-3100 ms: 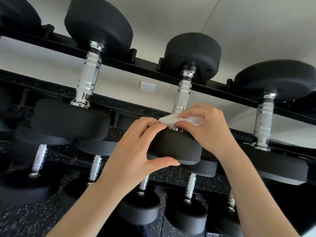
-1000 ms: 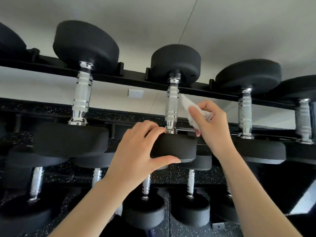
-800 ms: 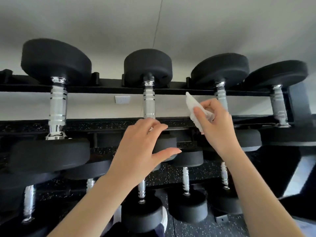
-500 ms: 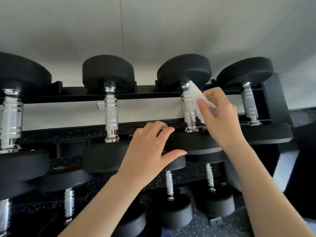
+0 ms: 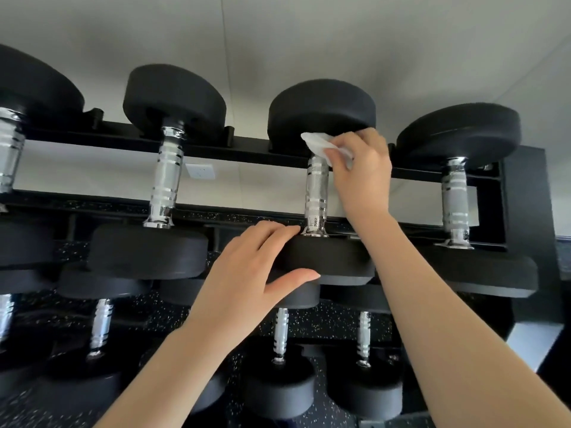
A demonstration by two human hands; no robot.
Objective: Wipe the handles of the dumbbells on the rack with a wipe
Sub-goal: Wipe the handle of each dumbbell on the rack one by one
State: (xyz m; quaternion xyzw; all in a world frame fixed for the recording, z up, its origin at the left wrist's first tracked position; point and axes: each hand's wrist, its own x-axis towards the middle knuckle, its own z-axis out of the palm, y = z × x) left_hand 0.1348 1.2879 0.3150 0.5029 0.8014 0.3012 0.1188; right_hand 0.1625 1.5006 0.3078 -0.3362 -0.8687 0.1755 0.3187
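Black dumbbells with chrome handles lie across the top tier of the black rack. My right hand pinches a white wipe and holds it against the top end of one chrome handle, just under that dumbbell's far head. My left hand grips the near head of the same dumbbell, fingers over its top edge and thumb under it. The part of the handle beneath the wipe is hidden.
Neighbouring dumbbells sit on the top tier, one to the left and one to the right. Several smaller dumbbells fill the lower tiers. The rack's upright post stands at the right. A white wall socket shows behind.
Both hands left the previous dumbbell and shifted one dumbbell to the right. The wipe went from free air onto the top of the new handle, and my left hand took hold of its near head.
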